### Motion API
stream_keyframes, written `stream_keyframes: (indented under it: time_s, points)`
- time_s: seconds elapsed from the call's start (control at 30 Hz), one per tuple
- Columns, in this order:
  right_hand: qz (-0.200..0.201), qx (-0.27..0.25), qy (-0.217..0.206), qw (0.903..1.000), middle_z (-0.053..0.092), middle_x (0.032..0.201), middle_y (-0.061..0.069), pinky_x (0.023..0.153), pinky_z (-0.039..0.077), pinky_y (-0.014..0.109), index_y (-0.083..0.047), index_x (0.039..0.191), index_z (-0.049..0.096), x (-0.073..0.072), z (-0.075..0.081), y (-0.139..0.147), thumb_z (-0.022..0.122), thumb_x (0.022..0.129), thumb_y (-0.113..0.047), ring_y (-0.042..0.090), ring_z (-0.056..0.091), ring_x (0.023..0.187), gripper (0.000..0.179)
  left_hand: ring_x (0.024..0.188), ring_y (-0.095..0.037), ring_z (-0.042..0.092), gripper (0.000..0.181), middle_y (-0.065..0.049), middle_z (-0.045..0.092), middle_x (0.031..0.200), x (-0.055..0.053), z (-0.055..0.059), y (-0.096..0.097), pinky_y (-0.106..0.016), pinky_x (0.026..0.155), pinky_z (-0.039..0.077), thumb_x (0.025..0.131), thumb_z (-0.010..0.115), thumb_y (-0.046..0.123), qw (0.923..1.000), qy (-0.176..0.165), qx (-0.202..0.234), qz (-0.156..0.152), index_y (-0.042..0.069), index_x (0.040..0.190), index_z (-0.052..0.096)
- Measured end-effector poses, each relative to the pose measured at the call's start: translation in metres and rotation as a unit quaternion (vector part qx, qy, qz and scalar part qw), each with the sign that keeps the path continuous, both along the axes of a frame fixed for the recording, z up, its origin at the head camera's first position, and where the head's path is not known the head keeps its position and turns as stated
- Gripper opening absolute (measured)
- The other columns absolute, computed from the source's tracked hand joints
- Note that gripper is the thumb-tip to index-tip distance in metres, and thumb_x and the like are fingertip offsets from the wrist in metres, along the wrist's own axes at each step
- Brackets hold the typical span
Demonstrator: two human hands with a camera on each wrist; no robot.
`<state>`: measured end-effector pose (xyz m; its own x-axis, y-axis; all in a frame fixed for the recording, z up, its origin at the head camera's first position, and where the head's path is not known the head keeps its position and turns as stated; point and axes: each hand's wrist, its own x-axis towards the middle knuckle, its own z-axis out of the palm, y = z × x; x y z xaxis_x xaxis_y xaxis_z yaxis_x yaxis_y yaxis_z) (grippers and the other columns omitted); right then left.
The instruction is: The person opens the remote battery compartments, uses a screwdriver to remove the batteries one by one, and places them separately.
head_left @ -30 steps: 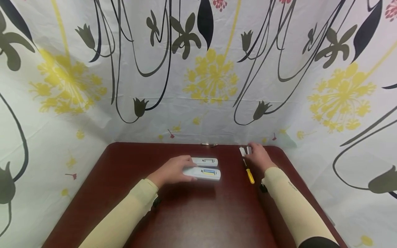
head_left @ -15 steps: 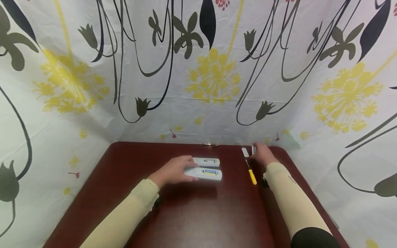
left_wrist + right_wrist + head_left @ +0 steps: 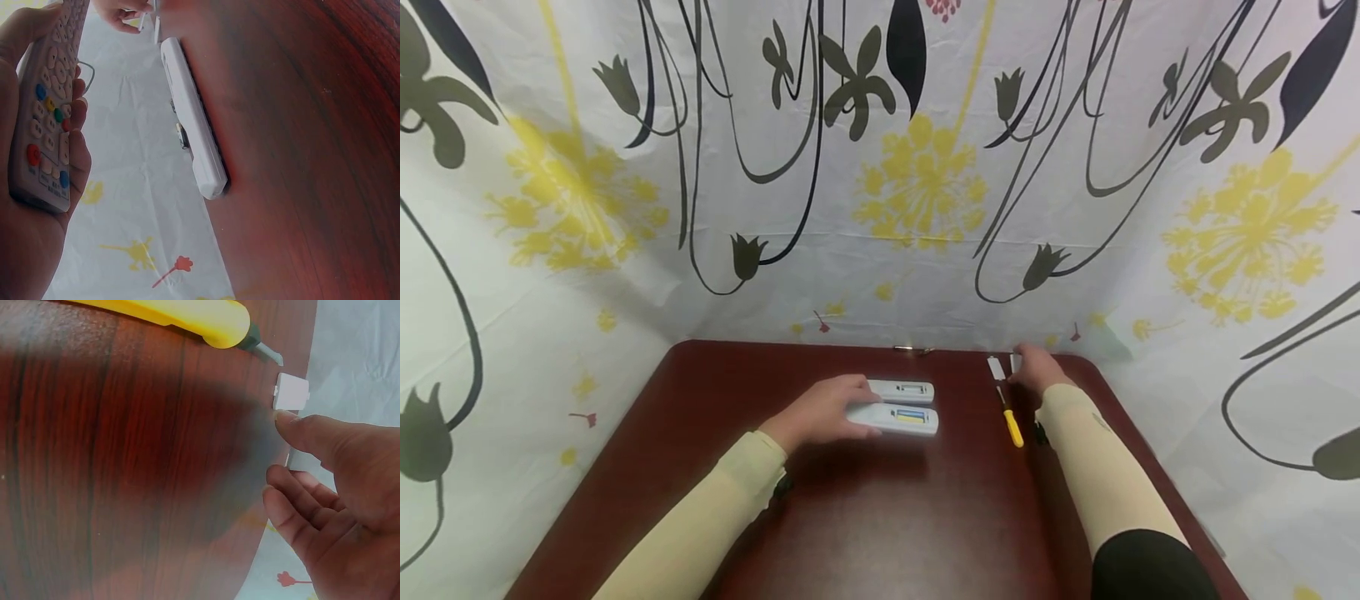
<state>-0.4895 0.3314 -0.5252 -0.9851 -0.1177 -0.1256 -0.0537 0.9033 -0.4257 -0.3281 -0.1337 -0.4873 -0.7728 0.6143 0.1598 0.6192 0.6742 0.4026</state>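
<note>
My left hand grips a white remote control above the table. Its open battery compartment faces up in the head view, with batteries inside. In the left wrist view the held remote shows its button side. A second remote lies just behind it, its compartment also uncovered. At the far right, my right hand pinches a white battery cover, mostly hidden by the fingers; only a thin edge shows in the right wrist view. Another battery cover lies beside the thumb.
A yellow-handled screwdriver lies left of my right hand, its tip toward the loose cover. Small metallic items sit at the back edge of the dark red table. A flower-patterned white cloth hangs behind and at the sides.
The right hand has drawn slightly away from the loose cover, with the other cover at its fingers. The left hand keeps its hold on the remote. The whole view has shifted a little.
</note>
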Motion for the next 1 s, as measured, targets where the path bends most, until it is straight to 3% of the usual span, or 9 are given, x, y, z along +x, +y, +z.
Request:
stream_keyframes:
  time_s: [0.4, 0.67, 1.0]
  points:
    - [0.021, 0.007, 0.000, 0.9998, 0.051, 0.153, 0.041, 0.114, 0.045, 0.068, 0.017, 0.154, 0.047, -0.005, 0.002, -0.001, 0.081, 0.096, -0.002, 0.057, 0.052, 0.138, 0.069, 0.112, -0.012, 0.057, 0.062, 0.008, 0.064, 0.128, 0.000, 0.002, 0.002, -0.036, 0.098, 0.052, 0.092, 0.084, 0.063, 1.0000, 0.003, 0.003, -0.001, 0.027, 0.142, 0.077]
    - [0.021, 0.008, -0.033, 0.9992, 0.056, 0.148, 0.040, 0.108, 0.050, 0.065, 0.017, 0.149, 0.053, -0.013, 0.000, 0.007, 0.082, 0.096, -0.006, 0.055, 0.058, 0.132, 0.065, 0.108, -0.010, 0.057, 0.059, 0.010, 0.062, 0.121, -0.001, 0.002, 0.002, -0.033, 0.094, 0.051, 0.093, 0.085, 0.062, 0.9999, 0.016, -0.004, -0.005, 0.029, 0.142, 0.077]
    - [0.014, -0.004, -0.048, 0.9987, 0.056, 0.145, 0.041, 0.107, 0.051, 0.066, 0.018, 0.148, 0.051, -0.011, 0.001, 0.001, 0.082, 0.098, -0.008, 0.054, 0.059, 0.129, 0.065, 0.107, -0.011, 0.057, 0.061, 0.009, 0.062, 0.122, 0.003, 0.004, -0.002, -0.034, 0.094, 0.051, 0.093, 0.084, 0.063, 0.9999, 0.011, -0.006, 0.003, 0.028, 0.142, 0.077]
